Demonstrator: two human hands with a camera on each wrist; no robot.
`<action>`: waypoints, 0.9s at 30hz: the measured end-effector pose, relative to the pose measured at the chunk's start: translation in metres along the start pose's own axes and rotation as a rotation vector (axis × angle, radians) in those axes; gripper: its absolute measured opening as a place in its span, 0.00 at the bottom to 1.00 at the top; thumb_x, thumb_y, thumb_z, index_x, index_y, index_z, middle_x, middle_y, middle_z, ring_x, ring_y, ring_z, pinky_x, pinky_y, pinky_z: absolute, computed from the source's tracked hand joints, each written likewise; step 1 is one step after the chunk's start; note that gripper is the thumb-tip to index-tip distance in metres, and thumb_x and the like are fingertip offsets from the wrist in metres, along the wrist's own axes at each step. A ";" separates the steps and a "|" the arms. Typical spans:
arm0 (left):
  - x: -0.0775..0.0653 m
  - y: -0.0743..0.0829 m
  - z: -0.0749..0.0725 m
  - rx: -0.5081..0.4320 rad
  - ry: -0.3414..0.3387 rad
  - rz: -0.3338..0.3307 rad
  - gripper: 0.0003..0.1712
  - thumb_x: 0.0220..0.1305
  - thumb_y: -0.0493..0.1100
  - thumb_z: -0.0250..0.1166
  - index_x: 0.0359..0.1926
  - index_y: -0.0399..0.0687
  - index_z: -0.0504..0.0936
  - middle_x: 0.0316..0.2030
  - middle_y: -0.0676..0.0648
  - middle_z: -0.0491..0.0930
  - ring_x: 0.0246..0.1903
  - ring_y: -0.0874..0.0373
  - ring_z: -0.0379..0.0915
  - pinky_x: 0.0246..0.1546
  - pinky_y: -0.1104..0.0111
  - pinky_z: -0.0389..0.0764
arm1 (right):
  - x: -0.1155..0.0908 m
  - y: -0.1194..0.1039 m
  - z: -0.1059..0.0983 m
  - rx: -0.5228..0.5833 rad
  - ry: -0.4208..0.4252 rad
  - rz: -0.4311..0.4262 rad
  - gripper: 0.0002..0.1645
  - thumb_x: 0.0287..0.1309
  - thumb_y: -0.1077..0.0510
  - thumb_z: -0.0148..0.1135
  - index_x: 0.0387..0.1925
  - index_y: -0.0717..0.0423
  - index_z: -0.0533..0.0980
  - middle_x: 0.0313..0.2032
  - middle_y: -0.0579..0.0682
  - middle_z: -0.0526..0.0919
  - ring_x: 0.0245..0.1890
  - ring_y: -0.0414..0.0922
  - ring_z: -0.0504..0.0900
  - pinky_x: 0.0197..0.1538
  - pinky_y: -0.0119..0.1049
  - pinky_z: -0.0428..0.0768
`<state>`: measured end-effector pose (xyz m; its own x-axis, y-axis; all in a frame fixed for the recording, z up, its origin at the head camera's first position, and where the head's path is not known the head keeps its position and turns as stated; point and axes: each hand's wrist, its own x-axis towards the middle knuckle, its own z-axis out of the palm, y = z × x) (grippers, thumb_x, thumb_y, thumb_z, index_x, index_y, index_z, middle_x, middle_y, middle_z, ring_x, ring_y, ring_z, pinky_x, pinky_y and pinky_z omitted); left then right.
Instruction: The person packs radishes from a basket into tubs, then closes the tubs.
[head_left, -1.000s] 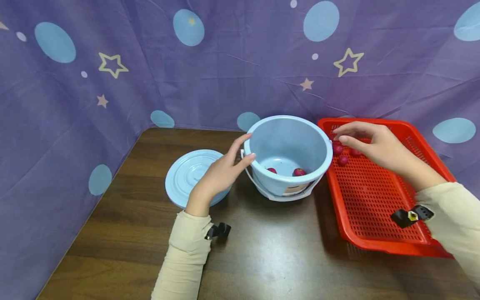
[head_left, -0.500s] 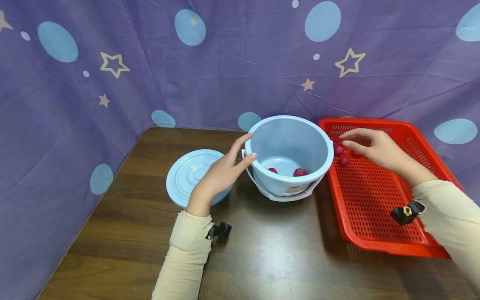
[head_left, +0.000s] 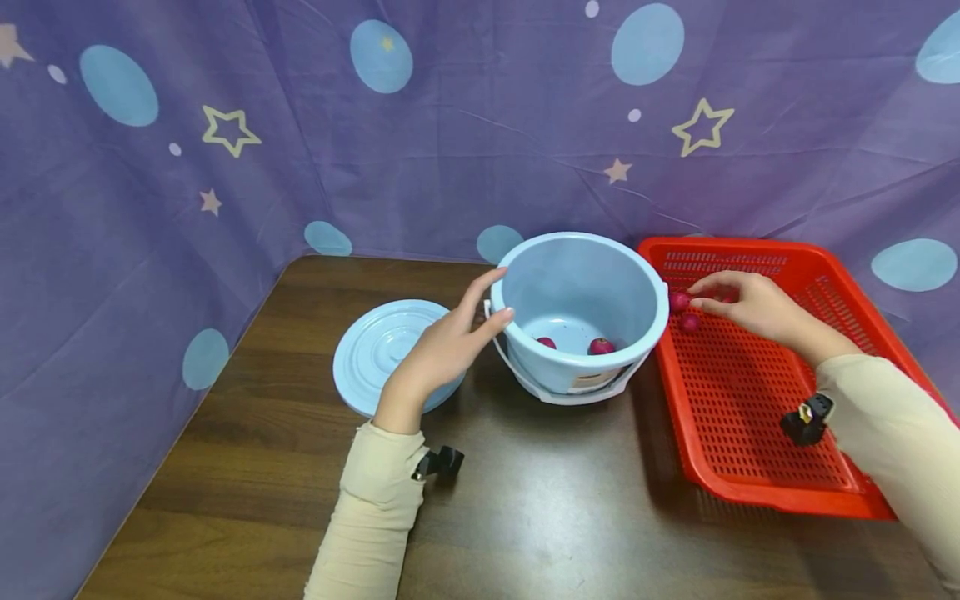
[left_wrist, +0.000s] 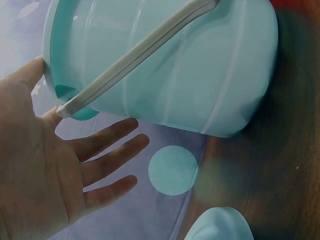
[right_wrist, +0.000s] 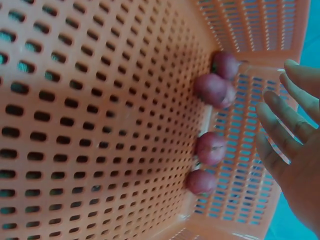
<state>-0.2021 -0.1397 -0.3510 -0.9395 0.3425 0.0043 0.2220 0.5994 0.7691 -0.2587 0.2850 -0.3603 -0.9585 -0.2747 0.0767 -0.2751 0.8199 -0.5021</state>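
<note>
Left hand [head_left: 437, 354], spread, touches round pale-blue plastic bucket [head_left: 543, 371]; right hand [head_left: 759, 308], also spread, hovers beside small round purple-red onions [right_wrist: 211, 148]. A loose pinch could drop one.

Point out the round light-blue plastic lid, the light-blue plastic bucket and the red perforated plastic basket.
Round light-blue plastic lid [head_left: 380, 352], head view: on its upper face.
Light-blue plastic bucket [head_left: 577, 279], head view: on its inner back wall.
Red perforated plastic basket [head_left: 742, 400], head view: on its bare floor.
</note>
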 end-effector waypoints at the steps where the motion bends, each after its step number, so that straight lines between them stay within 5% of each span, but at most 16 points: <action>1: 0.000 0.000 0.000 -0.001 -0.001 0.001 0.34 0.65 0.79 0.44 0.69 0.98 0.44 0.71 0.47 0.64 0.52 0.44 0.76 0.47 0.47 0.74 | 0.001 0.002 0.001 -0.003 -0.007 0.004 0.17 0.63 0.53 0.67 0.49 0.59 0.83 0.45 0.58 0.84 0.40 0.52 0.77 0.42 0.38 0.73; 9: 0.000 0.000 0.000 -0.004 0.000 0.001 0.34 0.64 0.79 0.44 0.69 0.98 0.44 0.71 0.48 0.63 0.55 0.44 0.74 0.49 0.46 0.73 | 0.006 0.016 0.009 -0.009 -0.076 0.023 0.19 0.62 0.53 0.68 0.49 0.61 0.81 0.37 0.55 0.82 0.33 0.49 0.73 0.34 0.38 0.71; 17: -0.001 -0.002 0.000 0.001 0.000 0.003 0.34 0.64 0.79 0.44 0.69 0.99 0.44 0.70 0.48 0.64 0.54 0.44 0.74 0.49 0.46 0.73 | 0.004 0.020 0.022 -0.018 -0.115 -0.024 0.19 0.59 0.56 0.70 0.50 0.62 0.81 0.43 0.59 0.84 0.37 0.51 0.74 0.42 0.45 0.75; 27: -0.003 -0.002 -0.001 0.003 -0.008 0.012 0.34 0.65 0.79 0.44 0.69 0.99 0.43 0.70 0.47 0.64 0.52 0.45 0.76 0.47 0.48 0.74 | 0.003 0.022 0.037 -0.046 -0.112 -0.101 0.16 0.54 0.62 0.73 0.45 0.63 0.83 0.38 0.55 0.84 0.33 0.48 0.73 0.38 0.41 0.72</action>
<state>-0.1997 -0.1430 -0.3517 -0.9346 0.3557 0.0082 0.2342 0.5975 0.7669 -0.2645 0.2836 -0.4024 -0.9121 -0.4091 0.0268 -0.3752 0.8067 -0.4565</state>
